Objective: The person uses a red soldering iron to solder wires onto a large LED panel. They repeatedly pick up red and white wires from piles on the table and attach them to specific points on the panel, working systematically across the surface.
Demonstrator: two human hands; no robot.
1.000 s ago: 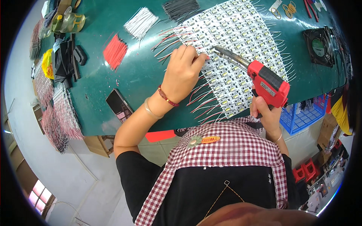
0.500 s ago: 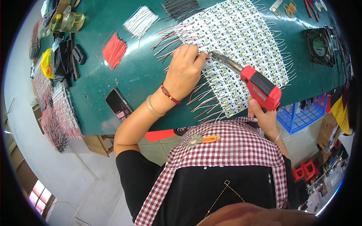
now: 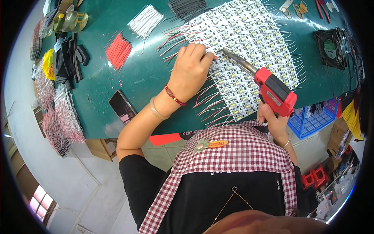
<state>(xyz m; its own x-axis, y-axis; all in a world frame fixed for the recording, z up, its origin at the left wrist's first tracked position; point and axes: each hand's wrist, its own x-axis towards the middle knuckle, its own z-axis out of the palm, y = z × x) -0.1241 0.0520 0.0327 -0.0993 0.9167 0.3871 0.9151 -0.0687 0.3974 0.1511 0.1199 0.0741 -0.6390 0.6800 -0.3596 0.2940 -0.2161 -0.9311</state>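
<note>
A large panel of white circuit boards (image 3: 253, 50) with small yellowish LEDs lies on the green table, red, black and white wires sticking out along its left side and pale ones along its right. My left hand (image 3: 191, 70) is over its left edge, thumb and fingers pinched together. A bit of red wire (image 3: 215, 57) shows at their tips; the rest is hidden. My right hand (image 3: 274, 121) is closed around the handle of a red and black soldering gun (image 3: 276, 91). Its metal tip points up and left, just right of my left fingertips, over the boards.
Bundles of red wires (image 3: 119, 52), white wires (image 3: 146, 21) and black wires (image 3: 187, 8) lie left of and behind the panel. A phone (image 3: 122, 106) rests near the front edge. A black fan (image 3: 330, 48), rubber bands (image 3: 300, 9) and red-handled pliers (image 3: 323, 11) are at right.
The soldering gun and my right hand have shifted slightly right and down, its tip drawing a little away from my left fingertips. My left hand stays nearly in place.
</note>
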